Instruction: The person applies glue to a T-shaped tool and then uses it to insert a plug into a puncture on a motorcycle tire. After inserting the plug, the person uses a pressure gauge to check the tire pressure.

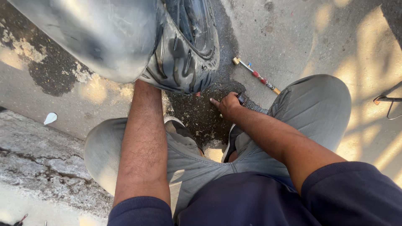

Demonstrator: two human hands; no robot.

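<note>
White scrap [50, 118], metal stand [388, 104].

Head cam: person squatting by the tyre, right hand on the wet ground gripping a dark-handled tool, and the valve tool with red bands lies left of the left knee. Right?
Not quite. In the head view the valve tool with red bands lies on the ground beyond the right knee, not left of the left knee. The rest holds: the right hand is on the wet ground gripping a dark-handled tool, beside the tyre.

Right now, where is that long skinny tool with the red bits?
In the head view, the thin tool lies on the concrete, right of the tyre and just beyond the right hand.
</note>
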